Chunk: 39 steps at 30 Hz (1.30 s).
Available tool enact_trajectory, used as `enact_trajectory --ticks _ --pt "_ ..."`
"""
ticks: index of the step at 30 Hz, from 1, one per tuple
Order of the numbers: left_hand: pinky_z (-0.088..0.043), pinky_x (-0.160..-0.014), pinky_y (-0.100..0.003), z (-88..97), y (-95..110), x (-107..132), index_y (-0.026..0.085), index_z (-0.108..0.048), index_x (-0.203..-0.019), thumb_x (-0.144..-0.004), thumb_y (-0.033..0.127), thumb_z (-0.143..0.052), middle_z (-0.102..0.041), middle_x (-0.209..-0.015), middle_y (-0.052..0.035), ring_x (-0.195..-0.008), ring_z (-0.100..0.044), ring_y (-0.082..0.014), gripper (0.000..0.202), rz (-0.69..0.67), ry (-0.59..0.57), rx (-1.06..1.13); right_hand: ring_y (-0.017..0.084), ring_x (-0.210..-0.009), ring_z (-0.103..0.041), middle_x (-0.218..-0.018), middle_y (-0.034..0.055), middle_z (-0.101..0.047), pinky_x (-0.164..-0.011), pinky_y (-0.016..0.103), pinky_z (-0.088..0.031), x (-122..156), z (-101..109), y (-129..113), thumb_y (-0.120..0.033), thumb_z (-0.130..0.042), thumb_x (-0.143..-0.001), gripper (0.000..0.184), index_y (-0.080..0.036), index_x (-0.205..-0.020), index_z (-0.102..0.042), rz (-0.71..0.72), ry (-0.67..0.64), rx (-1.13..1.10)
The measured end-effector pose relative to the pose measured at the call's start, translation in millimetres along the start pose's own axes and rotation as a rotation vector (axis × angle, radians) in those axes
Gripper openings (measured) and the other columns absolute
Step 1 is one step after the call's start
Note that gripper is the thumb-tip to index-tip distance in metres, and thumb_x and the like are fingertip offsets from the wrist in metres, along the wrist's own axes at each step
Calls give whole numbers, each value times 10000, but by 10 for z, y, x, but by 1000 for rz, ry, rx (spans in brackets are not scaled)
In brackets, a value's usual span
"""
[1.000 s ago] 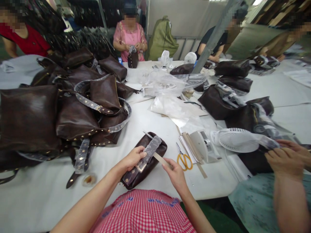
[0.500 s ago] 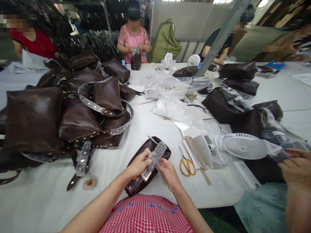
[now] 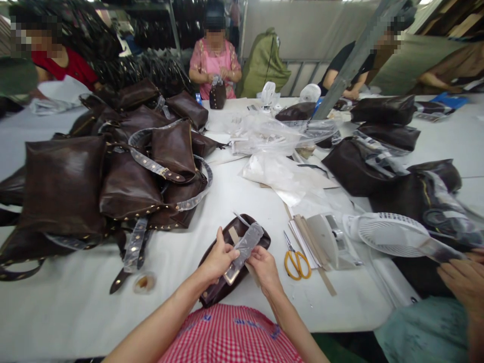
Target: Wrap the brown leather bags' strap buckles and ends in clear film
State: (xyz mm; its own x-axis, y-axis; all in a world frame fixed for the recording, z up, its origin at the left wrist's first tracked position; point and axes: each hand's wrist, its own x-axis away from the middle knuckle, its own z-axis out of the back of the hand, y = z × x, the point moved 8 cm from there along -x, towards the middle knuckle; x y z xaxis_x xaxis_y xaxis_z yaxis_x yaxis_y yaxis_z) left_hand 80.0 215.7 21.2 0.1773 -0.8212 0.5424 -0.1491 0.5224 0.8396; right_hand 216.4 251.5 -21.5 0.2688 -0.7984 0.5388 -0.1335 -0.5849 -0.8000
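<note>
A dark brown leather bag (image 3: pixel 264 238) with studs lies on the table right in front of me. Over it runs its strap (image 3: pixel 249 239), wrapped in clear plastic film, with a metal-edged end. My left hand (image 3: pixel 218 258) grips the strap from the left, thumb on top and index finger raised. At the strap's right edge, the fingers of my right hand (image 3: pixel 263 267) are pinched together; whether they hold the strap or its film is hidden. A small beige strip (image 3: pixel 233 235) shows on the bag beside my left fingers.
Yellow-handled scissors (image 3: pixel 297 264) lie to the right, by a stack of card strips (image 3: pixel 308 242) and a white fan (image 3: pixel 391 234). Brown bags (image 3: pixel 64 186) are piled at left, near a small round clear dish (image 3: pixel 144 283). A co-worker's hand (image 3: pixel 463 280) is at far right.
My left index finger has lifted, uncovering more of the beige strip. My right hand stays pinched at the strap's edge. The whole view has shifted slightly.
</note>
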Motion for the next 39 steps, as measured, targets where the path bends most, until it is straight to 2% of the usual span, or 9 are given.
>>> enact_trajectory --ticks 2,5,7,15,20,26,30,33,39 --pt "-385 -604 -242 -19 -7 -20 134 -350 -1327 -727 223 -639 -561 -696 34 -617 -533 -126 672 -5 -36 16 165 -618 -616 -640 -1 -674 -662 296 -484 -13 -9 -32 -325 -821 -523 346 -189 -688 -549 15 10 -7" --pt "-388 -621 -254 -59 -36 -51 116 -616 -931 -685 250 -648 -582 -699 -1 -645 -538 -139 282 12 -110 37 159 -620 -613 -652 -13 -668 -662 293 -482 -37 -45 -111 -334 -812 -539 374 -200 -688 -496 36 -48 -28" --pt "-391 -634 -258 -61 -43 -62 119 -632 -835 -653 240 -660 -605 -721 -12 -656 -541 -141 220 21 -125 66 161 -629 -614 -649 -21 -656 -670 296 -484 -58 -63 -148 -328 -816 -536 381 -197 -708 -502 41 -86 -23" --pt "-425 -622 -267 -47 -51 -32 131 -605 -955 -606 209 -689 -643 -756 -26 -623 -571 -144 368 75 -138 191 145 -603 -604 -618 -47 -635 -630 265 -454 3 -101 -213 -307 -791 -570 393 -207 -707 -436 14 -130 51" --pt "-437 -672 -282 8 15 -20 131 -616 -909 -579 183 -679 -655 -780 -34 -691 -590 -170 340 73 -136 194 165 -634 -633 -673 -33 -669 -551 242 -431 362 -80 -342 -299 -715 -694 333 -227 -890 -456 -6 -368 357" --pt "-407 -627 -259 30 66 59 138 -621 -826 -582 157 -652 -617 -709 1 -631 -544 -150 247 106 -155 57 205 -956 -642 -1068 59 -683 -831 319 -497 708 -83 -522 -179 -689 -726 419 -228 -1128 -583 255 -599 617" --pt "-383 -583 -244 -28 -18 112 148 -626 -783 -580 146 -610 -584 -641 24 -581 -500 -132 204 137 -183 -9 166 -822 -613 -890 46 -668 -754 288 -473 785 -181 -659 -121 -427 -887 295 -235 -1031 -658 667 -610 860" --pt "-393 -594 -249 -64 -117 131 142 -633 -812 -564 152 -608 -597 -655 16 -606 -517 -145 250 168 -212 -30 162 -795 -588 -836 39 -648 -723 281 -451 859 -266 -703 -103 -383 -910 308 -229 -965 -658 888 -624 921" --pt "-408 -691 -263 -154 -214 203 119 -634 -885 -541 163 -586 -626 -757 -5 -702 -550 -155 351 197 -340 15 134 -746 -547 -819 25 -533 -648 225 -454 886 -227 -576 -156 -476 -914 159 -208 -895 -624 855 -612 935"
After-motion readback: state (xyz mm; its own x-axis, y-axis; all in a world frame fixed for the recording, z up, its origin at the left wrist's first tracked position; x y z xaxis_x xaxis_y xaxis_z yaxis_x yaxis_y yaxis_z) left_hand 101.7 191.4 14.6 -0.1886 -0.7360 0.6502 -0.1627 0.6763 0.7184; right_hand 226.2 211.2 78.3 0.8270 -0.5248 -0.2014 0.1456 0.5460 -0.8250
